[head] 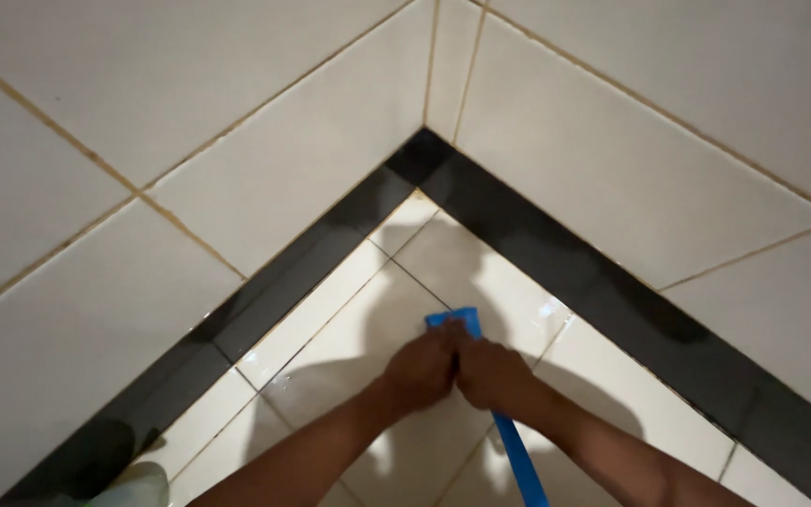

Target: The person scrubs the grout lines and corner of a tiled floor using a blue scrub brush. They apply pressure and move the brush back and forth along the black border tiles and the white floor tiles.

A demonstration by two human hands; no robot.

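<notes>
I look down at my two hands, pressed side by side against each other over a tiled floor in the corner of a room. My left hand (421, 368) is curled into a tight fist around the top of a blue handle (518, 451). My right hand (492, 373) is clenched just beside it, touching it, and wraps the same handle a little lower down. Both fists are fully closed, with no gap between the fingers and the handle.

There is one blue handle. Its flat upper end pokes out just above my knuckles, and the rest runs from under my right hand down and toward me, out of the bottom of the view. What sits at its far end I cannot tell.

Under my hands the floor (330, 347) is made of pale glossy tiles, and the shadows of my two arms fall across them. Beyond my hands, a black strip of skirting tile (537, 235) runs along the foot of each of the two walls, and the two strips meet in the corner straight ahead of my grip. Above the strips rise two walls of large white tiles (612, 141) with tan lines between them.

Far to the left of my left arm, at the bottom edge, one pale rounded thing (138, 483) shows, too cut off to name.
</notes>
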